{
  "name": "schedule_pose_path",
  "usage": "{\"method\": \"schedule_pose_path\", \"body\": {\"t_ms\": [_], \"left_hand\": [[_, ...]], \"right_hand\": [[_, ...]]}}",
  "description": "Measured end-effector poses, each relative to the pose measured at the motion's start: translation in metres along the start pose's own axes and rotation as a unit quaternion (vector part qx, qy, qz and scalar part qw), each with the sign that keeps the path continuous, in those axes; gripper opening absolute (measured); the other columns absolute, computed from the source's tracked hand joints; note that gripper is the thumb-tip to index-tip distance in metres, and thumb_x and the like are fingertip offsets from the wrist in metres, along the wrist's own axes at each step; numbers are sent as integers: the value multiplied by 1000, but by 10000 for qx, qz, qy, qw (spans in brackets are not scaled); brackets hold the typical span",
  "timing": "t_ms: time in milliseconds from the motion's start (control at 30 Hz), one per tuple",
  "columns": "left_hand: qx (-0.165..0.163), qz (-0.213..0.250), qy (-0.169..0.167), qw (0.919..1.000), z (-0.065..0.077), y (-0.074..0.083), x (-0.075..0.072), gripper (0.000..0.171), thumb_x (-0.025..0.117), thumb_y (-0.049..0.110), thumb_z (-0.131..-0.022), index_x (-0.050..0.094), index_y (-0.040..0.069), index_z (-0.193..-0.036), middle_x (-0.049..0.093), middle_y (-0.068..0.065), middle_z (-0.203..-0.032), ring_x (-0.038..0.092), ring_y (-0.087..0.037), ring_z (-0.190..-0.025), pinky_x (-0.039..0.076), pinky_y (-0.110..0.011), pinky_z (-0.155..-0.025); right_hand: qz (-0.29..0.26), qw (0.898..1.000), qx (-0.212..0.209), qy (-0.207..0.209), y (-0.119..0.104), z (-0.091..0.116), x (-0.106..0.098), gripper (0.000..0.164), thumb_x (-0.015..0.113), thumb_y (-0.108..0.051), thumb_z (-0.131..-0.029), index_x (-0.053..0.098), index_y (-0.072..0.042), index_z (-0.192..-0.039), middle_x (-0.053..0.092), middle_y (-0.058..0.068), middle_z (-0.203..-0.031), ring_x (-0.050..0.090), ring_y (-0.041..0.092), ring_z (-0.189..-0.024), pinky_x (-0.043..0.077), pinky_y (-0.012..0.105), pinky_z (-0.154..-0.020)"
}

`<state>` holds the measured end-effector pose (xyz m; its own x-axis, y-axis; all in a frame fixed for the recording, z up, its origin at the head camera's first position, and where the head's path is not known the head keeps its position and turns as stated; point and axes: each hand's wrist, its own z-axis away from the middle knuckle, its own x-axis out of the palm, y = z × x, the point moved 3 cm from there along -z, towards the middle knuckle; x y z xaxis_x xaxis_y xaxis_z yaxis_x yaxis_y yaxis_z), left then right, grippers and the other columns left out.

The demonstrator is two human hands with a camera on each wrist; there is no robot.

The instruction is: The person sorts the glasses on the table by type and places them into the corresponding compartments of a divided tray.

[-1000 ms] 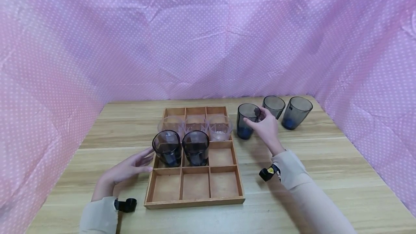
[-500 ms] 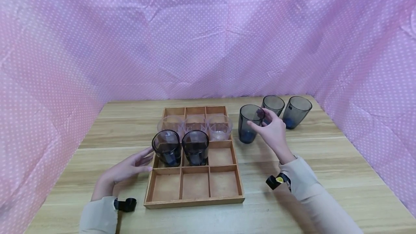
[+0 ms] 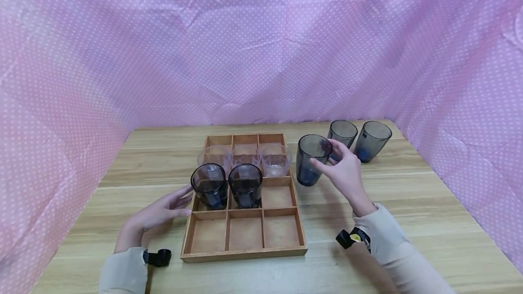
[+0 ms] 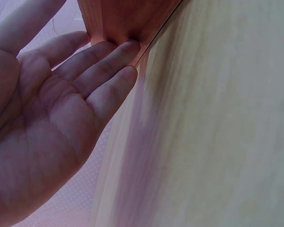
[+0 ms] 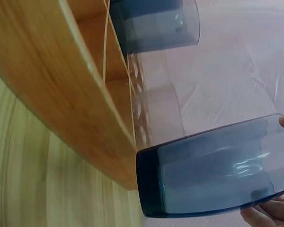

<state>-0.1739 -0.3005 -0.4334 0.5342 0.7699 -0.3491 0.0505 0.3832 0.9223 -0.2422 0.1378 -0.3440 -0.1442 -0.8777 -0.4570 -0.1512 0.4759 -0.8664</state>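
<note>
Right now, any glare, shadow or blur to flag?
Right wrist: white glare streaks on the held glass, clear cup behind it hazy; left wrist: left hand dimly lit; head: soft shadow beside the right sleeve, no obvious motion blur.

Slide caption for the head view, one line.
The left hand touches the wooden box; the right hand holds a dark cup beside it.

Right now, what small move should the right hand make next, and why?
Probably shift the right hand left, bringing its dark glass over the empty cell beside the two dark glasses in the tray: that row's other cells are filled, and the tray is close.
</note>
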Motion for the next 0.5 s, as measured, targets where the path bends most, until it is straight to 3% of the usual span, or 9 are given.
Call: {"method": "schedule_pose_path", "body": {"t_ms": [500], "left_hand": [[-64,28,11,10000,0,1,0,81,58,18,-97,4,-6,-153,0,-32,-158,10,-55,-142,32,-2,-98]], "right_hand": [[-326,9989,-39,-329,-18,14,12,64,82,-16,-76,54,-1,-132,64,20,-128,57,30,-126,51,42,-100]]}}
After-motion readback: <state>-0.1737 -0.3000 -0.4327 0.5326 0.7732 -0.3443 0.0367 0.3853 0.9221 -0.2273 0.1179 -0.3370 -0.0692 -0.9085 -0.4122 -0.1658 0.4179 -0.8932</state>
